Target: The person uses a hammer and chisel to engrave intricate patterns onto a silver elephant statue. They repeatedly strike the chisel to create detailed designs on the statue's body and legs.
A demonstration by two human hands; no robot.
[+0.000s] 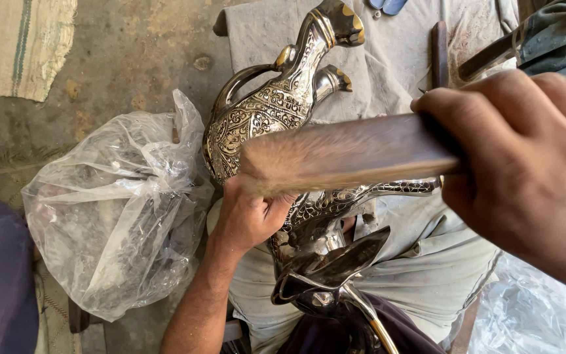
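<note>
An ornate engraved metal jug (266,111) with a curved handle and a beaked spout lies tilted across my lap. My left hand (247,216) grips its body from below. My right hand (525,170) holds a long wooden brush (342,154) by its right end; the bristled side is blurred and hangs over the jug's belly. A second shiny spouted vessel (322,269) lies lower on my lap, partly under the first. Whether the brush touches the metal is hard to tell.
A crumpled clear plastic bag (116,203) with dim objects inside sits on the dirt floor at left. A grey cloth (388,59) is spread ahead. A woven mat (21,42) lies at top left. Tools with dark handles (439,46) rest at top right. More plastic (538,314) shows at lower right.
</note>
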